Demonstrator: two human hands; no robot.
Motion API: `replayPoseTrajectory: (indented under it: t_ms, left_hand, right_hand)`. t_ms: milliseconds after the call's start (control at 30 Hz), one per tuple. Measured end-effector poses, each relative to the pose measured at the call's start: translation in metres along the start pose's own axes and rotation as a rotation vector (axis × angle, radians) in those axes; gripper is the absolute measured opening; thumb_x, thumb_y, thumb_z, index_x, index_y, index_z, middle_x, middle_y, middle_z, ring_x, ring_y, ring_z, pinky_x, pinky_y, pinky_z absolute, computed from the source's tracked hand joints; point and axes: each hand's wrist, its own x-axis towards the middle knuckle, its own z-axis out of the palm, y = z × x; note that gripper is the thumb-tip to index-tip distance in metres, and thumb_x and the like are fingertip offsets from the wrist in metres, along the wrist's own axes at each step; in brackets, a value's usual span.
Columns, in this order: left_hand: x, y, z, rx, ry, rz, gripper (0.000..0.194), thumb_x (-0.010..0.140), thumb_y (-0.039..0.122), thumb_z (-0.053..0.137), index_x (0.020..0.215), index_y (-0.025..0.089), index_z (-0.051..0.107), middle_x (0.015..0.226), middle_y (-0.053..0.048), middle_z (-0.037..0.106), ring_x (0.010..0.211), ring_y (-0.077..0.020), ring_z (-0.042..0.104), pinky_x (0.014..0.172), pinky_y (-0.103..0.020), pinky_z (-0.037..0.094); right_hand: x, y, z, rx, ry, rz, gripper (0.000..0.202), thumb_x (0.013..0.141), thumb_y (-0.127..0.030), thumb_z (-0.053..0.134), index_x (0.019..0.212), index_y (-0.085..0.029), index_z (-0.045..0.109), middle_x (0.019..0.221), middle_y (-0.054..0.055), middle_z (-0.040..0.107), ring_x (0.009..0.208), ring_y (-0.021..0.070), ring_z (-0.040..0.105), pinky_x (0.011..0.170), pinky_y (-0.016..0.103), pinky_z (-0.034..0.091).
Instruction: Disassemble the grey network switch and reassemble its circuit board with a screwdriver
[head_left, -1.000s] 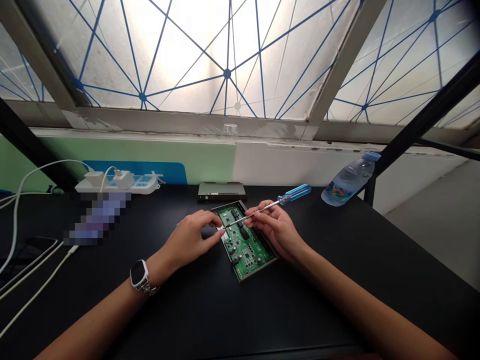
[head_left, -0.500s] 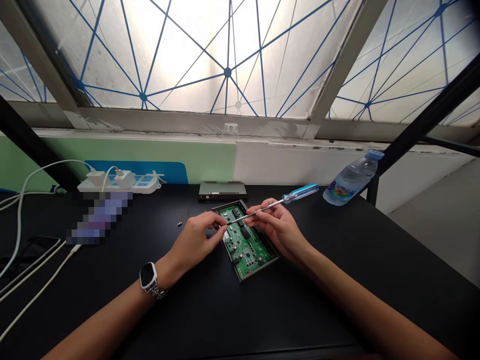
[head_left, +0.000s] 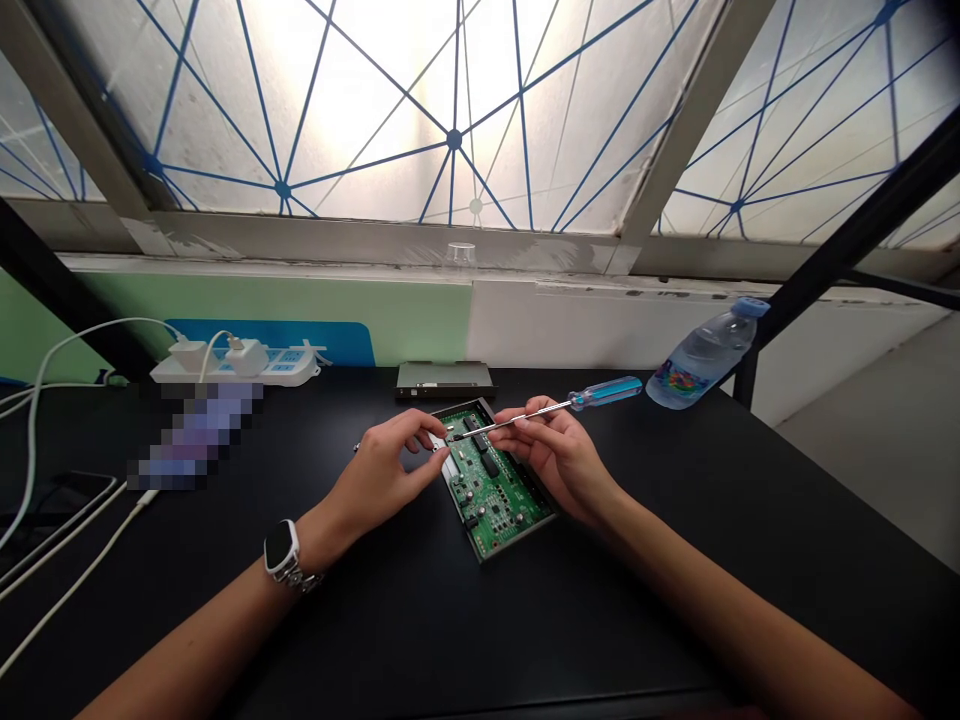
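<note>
My right hand (head_left: 551, 445) grips the metal shaft of a screwdriver (head_left: 606, 393) with a clear blue handle, which points up to the right. At the shaft's tip there is a small dark piece, perhaps a screw. Beneath it lies a green circuit board (head_left: 499, 500) in a dark metal tray, tilted on the black table. My left hand (head_left: 394, 455) is at the board's left edge, thumb and forefinger apart beside the screwdriver tip, with nothing visible between them. A watch (head_left: 282, 547) is on my left wrist.
A flat metal cover (head_left: 445, 380) lies behind the board. On the right, a water bottle (head_left: 705, 355) leans by a black frame bar. A power strip (head_left: 281, 367) with plugs and white cables (head_left: 82, 555) occupies the left. Small metal bits (head_left: 357, 447) lie partly behind my left hand.
My left thumb and forefinger have come apart and moved slightly left, off the screwdriver tip. The tip has risen a little, and the handle has shifted slightly right.
</note>
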Motion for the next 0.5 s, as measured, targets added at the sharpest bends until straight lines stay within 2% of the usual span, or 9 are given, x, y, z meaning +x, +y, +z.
replayPoseTrajectory:
  t_ms: [300,500]
  left_hand:
    - [-0.0008,-0.0014,-0.0001,-0.028,-0.014,0.052,0.007,0.092,0.017,0.063,0.091,0.020,0.069,0.087,-0.002,0.074,0.071,-0.0144,0.064,0.067,-0.028,0.052]
    - [-0.0036,-0.0026,0.0041,-0.083,0.028,0.061,0.006,0.093,0.017,0.062,0.092,0.020,0.067,0.084,-0.002,0.071,0.072,-0.0141,0.063,0.069,-0.028,0.053]
  right_hand:
    - [-0.0003,0.0017,-0.0005,0.033,-0.011,0.046,0.030,0.078,-0.020,0.084,0.091,-0.023,0.056,0.099,0.006,0.081,0.087,0.0215,0.080,0.090,0.037,0.063]
    - [0.0022,0.0031,-0.0050,0.038,0.024,0.097,0.032,0.080,-0.022,0.084,0.107,-0.020,0.067,0.111,0.011,0.081,0.088,0.0230,0.081,0.071,0.028,0.067]
